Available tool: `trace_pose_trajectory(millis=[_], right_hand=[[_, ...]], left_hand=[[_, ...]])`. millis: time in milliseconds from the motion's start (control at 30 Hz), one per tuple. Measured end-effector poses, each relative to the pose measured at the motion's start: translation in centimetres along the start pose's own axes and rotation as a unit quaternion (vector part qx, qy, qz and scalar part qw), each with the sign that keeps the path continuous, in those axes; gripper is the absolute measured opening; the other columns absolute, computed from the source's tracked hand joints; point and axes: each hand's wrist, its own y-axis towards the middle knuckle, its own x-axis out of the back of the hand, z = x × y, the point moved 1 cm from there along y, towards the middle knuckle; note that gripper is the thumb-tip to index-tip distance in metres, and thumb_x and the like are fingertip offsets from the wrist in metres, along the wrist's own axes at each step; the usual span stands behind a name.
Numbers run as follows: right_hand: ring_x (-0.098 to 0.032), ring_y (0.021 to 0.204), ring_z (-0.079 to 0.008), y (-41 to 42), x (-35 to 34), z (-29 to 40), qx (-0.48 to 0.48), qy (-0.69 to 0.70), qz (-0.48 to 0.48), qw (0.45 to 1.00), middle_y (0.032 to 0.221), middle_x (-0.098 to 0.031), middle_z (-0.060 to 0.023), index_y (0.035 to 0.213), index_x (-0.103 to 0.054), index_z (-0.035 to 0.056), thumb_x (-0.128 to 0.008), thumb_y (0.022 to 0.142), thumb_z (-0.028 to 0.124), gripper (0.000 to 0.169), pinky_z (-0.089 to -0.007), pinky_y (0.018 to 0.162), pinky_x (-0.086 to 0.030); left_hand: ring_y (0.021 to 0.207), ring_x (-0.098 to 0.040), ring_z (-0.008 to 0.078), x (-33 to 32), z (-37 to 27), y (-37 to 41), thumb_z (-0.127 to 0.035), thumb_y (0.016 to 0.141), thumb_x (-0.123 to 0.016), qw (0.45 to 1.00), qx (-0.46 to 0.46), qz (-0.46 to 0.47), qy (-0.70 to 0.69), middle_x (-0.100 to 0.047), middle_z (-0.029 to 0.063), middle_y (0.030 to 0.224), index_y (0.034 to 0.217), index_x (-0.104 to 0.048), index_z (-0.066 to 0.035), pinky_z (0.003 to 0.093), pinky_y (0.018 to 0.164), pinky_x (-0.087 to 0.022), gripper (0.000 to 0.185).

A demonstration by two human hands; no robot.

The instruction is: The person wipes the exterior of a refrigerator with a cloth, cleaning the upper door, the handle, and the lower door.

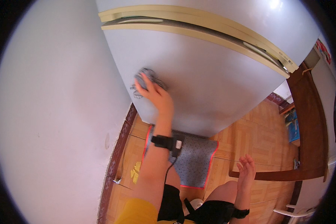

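My left hand presses a crumpled grey patterned cloth against the left part of the refrigerator's lower door. Its fingers spread over the bunched cloth, and the hand is slightly blurred. On that wrist sits a black strap with a small box and a cable. My right hand hangs in the air above my right knee, holding nothing, its fingers apart and a little bent. Between the upper door and the lower one runs a cream trim with recessed handles.
A white wall with dark red skirting tile rises close on my left. A grey mat with red edging lies before the refrigerator on the wood-patterned floor. Yellow scraps lie beside it. Brown wooden furniture stands at right.
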Motion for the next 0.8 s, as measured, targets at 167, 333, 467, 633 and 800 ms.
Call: trace_pose_trajectory(millis=[167,333,467,633,800], right_hand=[[-0.054,0.099,-0.0205,-0.2,1.2,-0.4,0.003,0.01,-0.01,1.0,0.102,-0.056,-0.0095,0.113,-0.05,0.0011,-0.051,0.087,0.012,0.028,-0.0333,0.085,-0.045],[-0.051,0.102,-0.0179,0.4,2.0,-0.6,0.014,-0.001,0.014,1.0,0.104,-0.056,-0.0083,0.117,-0.048,0.0024,-0.049,0.087,0.016,0.033,-0.0307,0.086,-0.042],[-0.053,0.101,-0.0208,0.5,1.7,-1.1,-0.005,0.037,0.005,0.999,0.103,-0.056,-0.0096,0.113,-0.05,0.0006,-0.052,0.087,0.013,0.029,-0.0334,0.084,-0.045],[-0.051,0.102,-0.0172,0.8,1.6,-0.6,-0.007,-0.001,0.026,1.0,0.104,-0.055,-0.0079,0.116,-0.048,0.0031,-0.049,0.086,0.016,0.033,-0.0305,0.086,-0.041],[-0.051,0.102,-0.0188,0.7,1.1,-1.3,-0.025,0.01,0.019,0.999,0.105,-0.055,-0.0086,0.115,-0.05,0.0027,-0.05,0.086,0.015,0.031,-0.0321,0.086,-0.043]], left_hand=[[0.128,-0.021,0.0372,-0.3,-0.5,-5.7,0.005,0.083,-0.04,0.996,-0.03,0.08,0.002,-0.017,0.0236,0.138,0.136,-0.031,-0.007,0.0419,0.105,-0.018,0.054],[0.128,-0.022,0.0377,-0.2,-1.2,-0.7,0.005,0.084,-0.041,0.999,-0.03,0.034,-0.008,-0.016,0.0227,0.14,0.136,-0.031,-0.007,0.0417,0.104,-0.019,0.054],[0.127,-0.021,0.0383,0.3,0.2,-5.4,0.007,0.083,-0.039,0.995,-0.027,0.099,0.013,-0.015,0.0225,0.139,0.136,-0.029,-0.006,0.0428,0.104,-0.02,0.055],[0.128,-0.02,0.0381,0.5,-0.5,-2.3,0.006,0.084,-0.04,0.995,-0.047,0.089,-0.001,-0.015,0.0232,0.139,0.136,-0.029,-0.006,0.0425,0.104,-0.019,0.055],[0.128,-0.02,0.0387,0.4,1.0,-5.4,0.005,0.084,-0.04,0.99,-0.052,0.124,0.037,-0.014,0.0236,0.139,0.137,-0.029,-0.008,0.0416,0.105,-0.019,0.055]])
